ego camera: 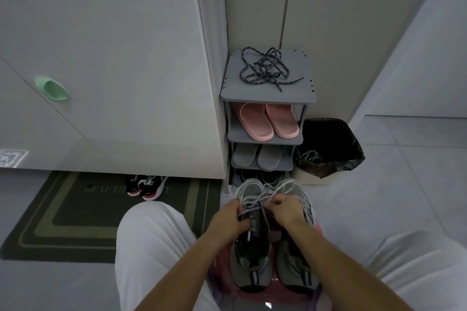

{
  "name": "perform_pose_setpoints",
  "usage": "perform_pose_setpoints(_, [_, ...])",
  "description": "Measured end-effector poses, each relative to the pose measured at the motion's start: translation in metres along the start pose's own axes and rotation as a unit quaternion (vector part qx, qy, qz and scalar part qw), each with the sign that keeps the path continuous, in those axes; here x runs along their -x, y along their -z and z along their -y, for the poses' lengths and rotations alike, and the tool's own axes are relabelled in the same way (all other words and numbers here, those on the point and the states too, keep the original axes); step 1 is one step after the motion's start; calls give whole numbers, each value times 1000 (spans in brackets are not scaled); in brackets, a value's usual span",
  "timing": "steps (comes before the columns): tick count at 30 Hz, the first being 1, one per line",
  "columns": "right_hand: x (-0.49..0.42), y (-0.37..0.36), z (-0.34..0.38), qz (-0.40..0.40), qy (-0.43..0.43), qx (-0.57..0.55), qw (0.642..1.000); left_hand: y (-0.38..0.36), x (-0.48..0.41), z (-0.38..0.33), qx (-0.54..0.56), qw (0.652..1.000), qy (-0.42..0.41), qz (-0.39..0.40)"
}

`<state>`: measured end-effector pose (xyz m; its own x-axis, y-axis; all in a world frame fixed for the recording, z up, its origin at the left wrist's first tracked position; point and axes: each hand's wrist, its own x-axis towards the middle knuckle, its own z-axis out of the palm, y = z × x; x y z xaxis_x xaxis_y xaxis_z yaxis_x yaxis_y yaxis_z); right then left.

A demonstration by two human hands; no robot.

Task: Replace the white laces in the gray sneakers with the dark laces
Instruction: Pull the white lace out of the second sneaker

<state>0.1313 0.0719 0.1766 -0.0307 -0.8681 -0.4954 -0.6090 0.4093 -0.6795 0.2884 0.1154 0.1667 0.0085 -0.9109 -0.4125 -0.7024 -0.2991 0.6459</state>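
Note:
Two gray sneakers stand side by side on a pink stool [274,235] between my knees, toes pointing away. The left sneaker [250,255] still carries its white lace [252,201]. My left hand [228,218] pinches that lace at the left side of the eyelets. My right hand [285,211] pinches the same lace on the right side. The right sneaker [294,265] is partly hidden under my right forearm and also has a white lace. The dark laces [265,68] lie in a loose tangle on top of the gray shoe rack [228,93], away from both hands.
The rack holds pink slippers [267,121] and gray slippers [257,158] on lower shelves. A bin with a black liner [331,149] stands right of the rack with a light lace in it. Black-and-red shoes [146,187] sit on a green doormat [63,217] at the left.

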Motion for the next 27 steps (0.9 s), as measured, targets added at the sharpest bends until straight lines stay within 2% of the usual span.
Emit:
perform_pose_setpoints(7, [-17, 30, 19, 10, 70, 27, 997, 4, -1, 5, 23, 1000, 5, 16])
perform_pose_setpoints(13, [-24, 47, 33, -40, 72, -74, 994, 2, -1, 2, 22, 1000, 6, 12])
perform_pose_setpoints(16, [-17, 34, 30, 26, 42, 35, 998, 0, 0, -1, 22, 1000, 8, 8])
perform_pose_setpoints(18, [-6, 19, 27, 98, 24, 169, 980, -1, 1, -2, 19, 1000, 13, 4])
perform_pose_setpoints(19, [-4, 11, 24, 106, 34, 206, 972, -2, 0, -3, 18, 1000, 17, 2])
perform_pose_setpoints(23, [-1, -1, 16, 38, 45, 189, 980, -2, 0, -3, 19, 1000, 23, 3])
perform_pose_setpoints(27, [-10, 11, 17, 5, 37, 152, 988, -1, 1, -1, 25, 999, 18, 10])
